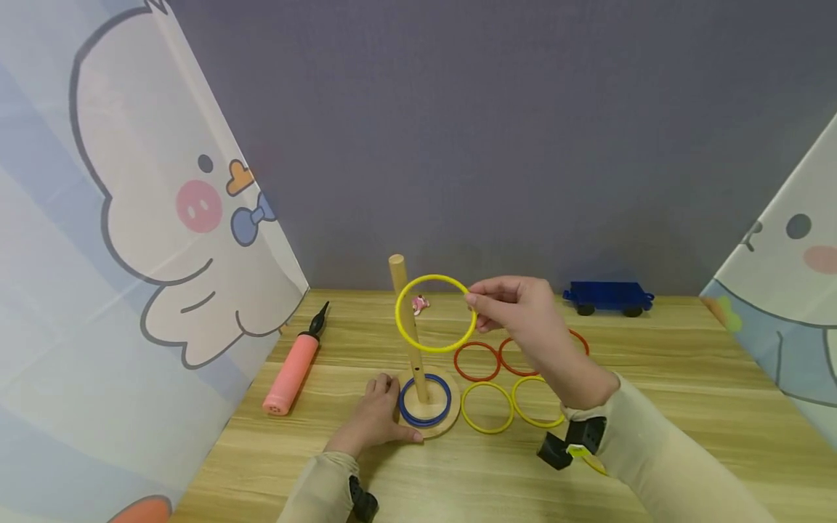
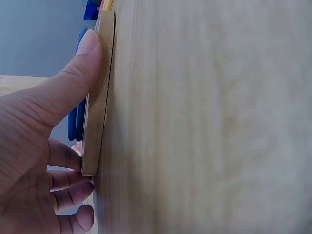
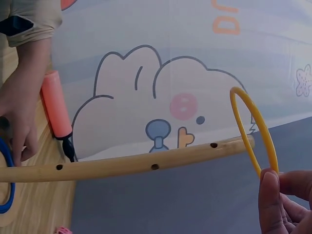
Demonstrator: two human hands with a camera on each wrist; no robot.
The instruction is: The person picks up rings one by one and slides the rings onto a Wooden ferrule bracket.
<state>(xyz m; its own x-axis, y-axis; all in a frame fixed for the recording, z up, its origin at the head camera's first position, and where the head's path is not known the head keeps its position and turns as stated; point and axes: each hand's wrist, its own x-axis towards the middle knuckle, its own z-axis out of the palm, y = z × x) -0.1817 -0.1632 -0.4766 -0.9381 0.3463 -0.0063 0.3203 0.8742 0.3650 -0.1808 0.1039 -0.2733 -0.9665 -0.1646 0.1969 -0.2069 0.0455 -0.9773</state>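
A wooden ring-toss stand has a round base [image 1: 455,402] and an upright post [image 1: 399,273] leaning slightly in the head view. Two blue rings [image 1: 426,423] lie around the foot of the post, on the base. My left hand [image 1: 373,420] grips the base's left edge, thumb [image 2: 80,73] at the near side and fingers at the far side. Between thumb and fingertips, my right hand [image 1: 523,309] pinches a yellow ring [image 1: 437,351] by its right side. That ring is raised close to the post's upper end [image 3: 243,142], overlapping it in the right wrist view.
Red rings [image 1: 477,380] and yellow rings [image 1: 487,432] lie flat right of the base, partly under my right forearm. A pink hand pump [image 1: 292,374] lies at the left. At the back are a blue toy wagon [image 1: 608,294] and a small pink figure [image 1: 419,304].
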